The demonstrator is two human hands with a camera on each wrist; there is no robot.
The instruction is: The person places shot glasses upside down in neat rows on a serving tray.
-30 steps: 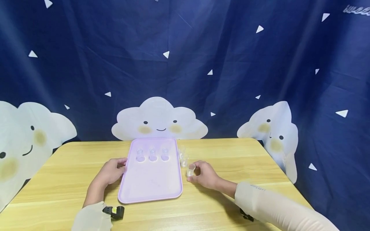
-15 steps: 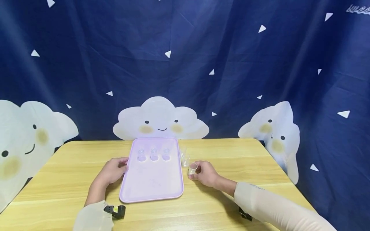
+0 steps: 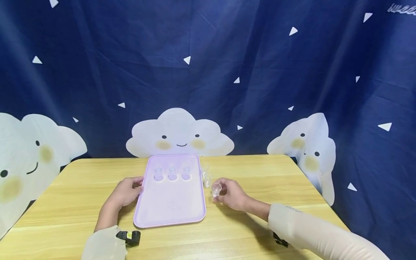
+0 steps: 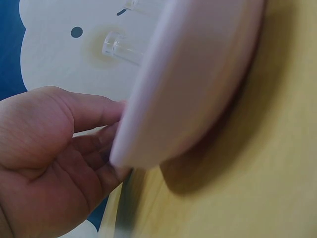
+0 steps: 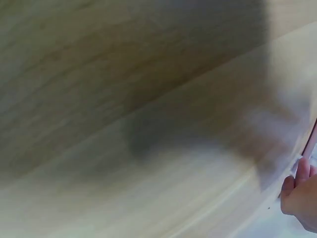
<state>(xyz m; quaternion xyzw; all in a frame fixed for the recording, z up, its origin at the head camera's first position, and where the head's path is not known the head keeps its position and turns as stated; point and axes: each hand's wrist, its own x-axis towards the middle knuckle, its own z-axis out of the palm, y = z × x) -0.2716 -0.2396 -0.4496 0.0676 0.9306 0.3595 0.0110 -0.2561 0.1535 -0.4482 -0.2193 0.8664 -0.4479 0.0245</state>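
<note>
Cup (image 3: 216, 190) pinched between thumb and fingers of right hand (image 3: 234, 195), near right edge of purple tray (image 3: 169, 207); cannot tell whether cup touches table (image 3: 260, 171). Left hand (image 3: 126, 193) grips tray's left rim. Farther back, clear cups (image 3: 207, 180) close together just beside tray's right edge. Row of three cups (image 3: 172, 173) standing on tray's far part. Behind table, blue curtain (image 3: 208, 72) with smiling clouds (image 3: 178, 133), white triangles.

A curtained-off spot, whether home or studio cannot be told: a navy cloth (image 3: 214, 54) printed with smiling clouds (image 3: 177, 124) and white triangles (image 3: 293, 31) hangs behind the far edge of a wood-grain counter (image 3: 260, 173) and round past its far right corner.
</note>
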